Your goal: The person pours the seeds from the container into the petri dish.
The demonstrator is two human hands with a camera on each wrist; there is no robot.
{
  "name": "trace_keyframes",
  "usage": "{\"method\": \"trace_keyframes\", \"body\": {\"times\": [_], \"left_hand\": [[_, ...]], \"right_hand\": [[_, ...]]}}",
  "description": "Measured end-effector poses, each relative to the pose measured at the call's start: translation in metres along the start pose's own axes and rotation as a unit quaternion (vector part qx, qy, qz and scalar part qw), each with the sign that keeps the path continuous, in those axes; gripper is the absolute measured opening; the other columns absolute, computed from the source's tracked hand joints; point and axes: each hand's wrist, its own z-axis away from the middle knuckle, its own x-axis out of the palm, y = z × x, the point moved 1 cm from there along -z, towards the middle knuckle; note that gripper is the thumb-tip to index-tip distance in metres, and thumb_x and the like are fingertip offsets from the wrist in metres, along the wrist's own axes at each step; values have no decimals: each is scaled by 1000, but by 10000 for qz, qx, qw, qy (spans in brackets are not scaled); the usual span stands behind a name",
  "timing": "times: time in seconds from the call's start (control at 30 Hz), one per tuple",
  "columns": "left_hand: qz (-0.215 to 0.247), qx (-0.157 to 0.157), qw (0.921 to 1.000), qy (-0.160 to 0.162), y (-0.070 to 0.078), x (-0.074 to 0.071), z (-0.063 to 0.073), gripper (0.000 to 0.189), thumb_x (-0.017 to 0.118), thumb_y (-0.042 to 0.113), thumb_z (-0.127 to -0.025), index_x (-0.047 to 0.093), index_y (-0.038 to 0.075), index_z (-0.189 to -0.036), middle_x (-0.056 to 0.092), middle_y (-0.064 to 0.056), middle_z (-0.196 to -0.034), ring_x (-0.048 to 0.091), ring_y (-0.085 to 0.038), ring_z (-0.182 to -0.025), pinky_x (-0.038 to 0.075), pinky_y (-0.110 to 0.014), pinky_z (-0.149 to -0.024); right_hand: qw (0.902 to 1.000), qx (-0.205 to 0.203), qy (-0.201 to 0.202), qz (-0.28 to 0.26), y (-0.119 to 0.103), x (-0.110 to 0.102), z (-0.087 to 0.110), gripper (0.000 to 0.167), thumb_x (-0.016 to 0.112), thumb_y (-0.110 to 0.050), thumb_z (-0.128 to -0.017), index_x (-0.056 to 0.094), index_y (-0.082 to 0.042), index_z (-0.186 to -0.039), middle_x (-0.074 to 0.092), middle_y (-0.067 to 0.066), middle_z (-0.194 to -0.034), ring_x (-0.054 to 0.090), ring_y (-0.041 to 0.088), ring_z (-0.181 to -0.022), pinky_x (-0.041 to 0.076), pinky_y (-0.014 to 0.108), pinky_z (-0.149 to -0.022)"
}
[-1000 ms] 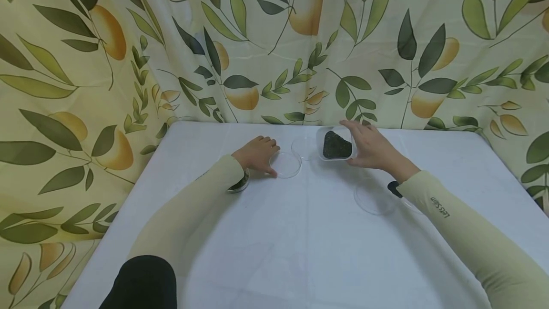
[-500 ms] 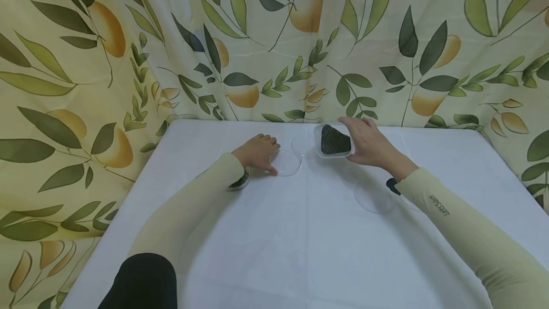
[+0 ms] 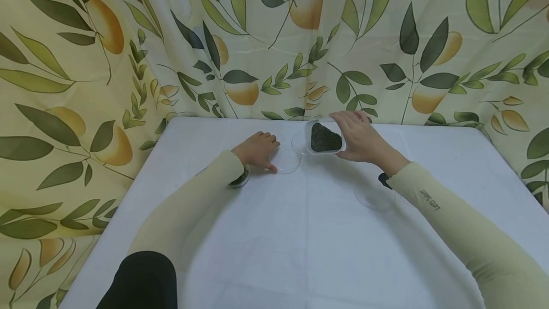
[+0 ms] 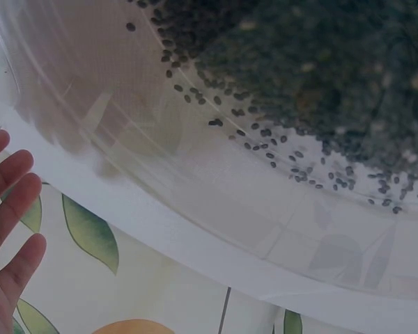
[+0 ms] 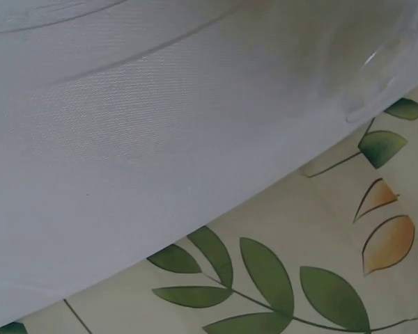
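My left hand (image 3: 259,150) lies beside a clear round dish (image 3: 286,161), its thumb and fingertips right at the dish's left rim. In the left wrist view its fingers are straight and spread apart. Below that wrist is another round dish (image 4: 160,167) with small dark seeds (image 4: 265,139) heaped in it, mostly hidden by the forearm in the head view. With its thumb and fingers on opposite sides, my right hand (image 3: 358,137) grips a clear squarish plastic tub (image 3: 326,152). Dark seeds (image 3: 325,138) fill part of the tub, which tilts so its inside shows.
A clear round dish (image 3: 299,143) sits at the back, partly behind the tub. Another clear dish (image 3: 372,198) lies near the right forearm. The white cloth-covered table (image 3: 274,232) ends at a leaf-and-fruit patterned curtain (image 3: 274,61).
My right hand has carried the tub leftward, so it overlaps more of the back dish in the head view. The left hand has stayed at the round dish.
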Motion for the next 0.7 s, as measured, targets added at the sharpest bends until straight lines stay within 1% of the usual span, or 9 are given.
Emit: {"method": "trace_keyframes", "body": {"times": [0.13,0.3,0.47,0.7], "left_hand": [[12,9,10000,22,0,0,1,85,62,66,-76,46,9,-136,49,-7,-134,44,-23,-124,31,-40,-109],[-41,25,10000,38,-1,0,0,85,61,67,-76,46,9,-137,48,-7,-134,44,-23,-124,31,-39,-109],[-77,29,10000,42,-1,2,-1,85,61,67,-76,46,9,-137,49,-7,-134,44,-23,-123,32,-39,-108],[-141,80,9998,94,-3,4,-3,86,59,69,-76,46,10,-136,49,-7,-133,45,-22,-122,33,-39,-107]], "right_hand": [[9999,-53,-94,-90,-4,2,-7,100,90,-24,-47,38,1,-129,54,23,-120,49,35,-114,34,58,-95],[9996,-92,-245,-63,-8,6,-13,98,89,-24,-50,38,-1,-130,54,21,-123,48,34,-116,34,58,-96],[9996,-125,-259,-19,-10,11,-18,95,88,-23,-52,37,0,-130,53,21,-123,48,34,-117,34,57,-96],[9994,-161,-305,51,-15,17,-25,96,88,-22,-52,38,1,-131,52,19,-125,47,34,-117,35,54,-96]]}}
